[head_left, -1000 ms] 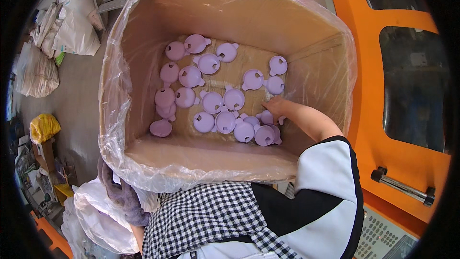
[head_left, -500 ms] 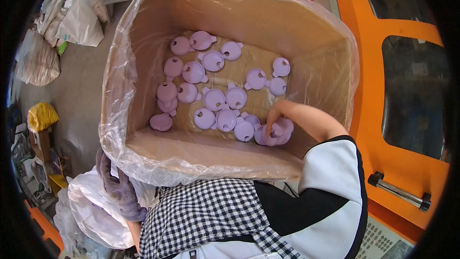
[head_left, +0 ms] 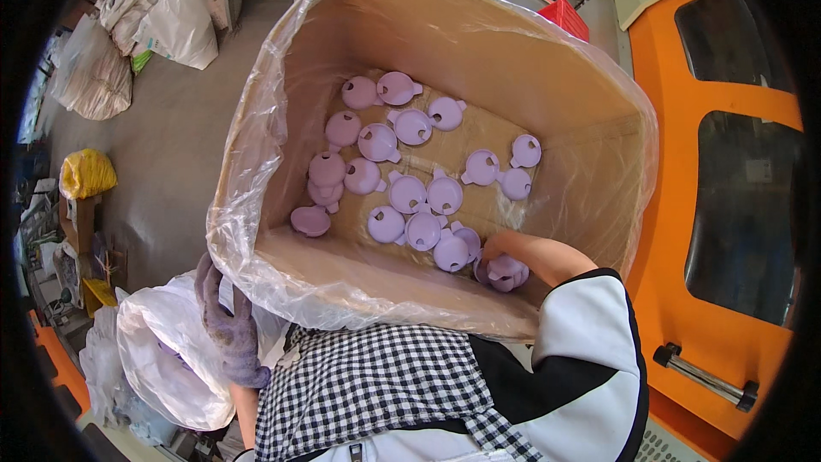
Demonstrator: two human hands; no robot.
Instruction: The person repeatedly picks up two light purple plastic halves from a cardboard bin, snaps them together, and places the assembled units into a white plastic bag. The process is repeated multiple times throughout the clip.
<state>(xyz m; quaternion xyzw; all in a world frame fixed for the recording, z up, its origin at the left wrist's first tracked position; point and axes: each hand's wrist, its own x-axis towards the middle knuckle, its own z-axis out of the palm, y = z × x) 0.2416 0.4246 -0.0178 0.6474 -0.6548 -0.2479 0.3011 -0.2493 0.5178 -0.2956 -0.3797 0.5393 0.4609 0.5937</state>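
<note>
Lilac plastic lids (head_left: 407, 194), round and shallow with small tabs, are lying scattered over the bottom of a deep cardboard box (head_left: 445, 43), some showing their hollow side. At far left, a yellow sack (head_left: 88, 173) is slumping. Further right, a white plastic bag (head_left: 180, 398) is bulging beside the left hand (head_left: 229, 334), which is wearing a greyish-purple glove (head_left: 237, 351) and holding its fingers apart, released, near the box's corner. Clear plastic film (head_left: 233, 239) is draping over the rim. Inside, toward the near right corner, the bare right hand (head_left: 500, 248) is grasping a few bunched lids. Beyond, an orange machine (head_left: 671, 205) is standing.
</note>
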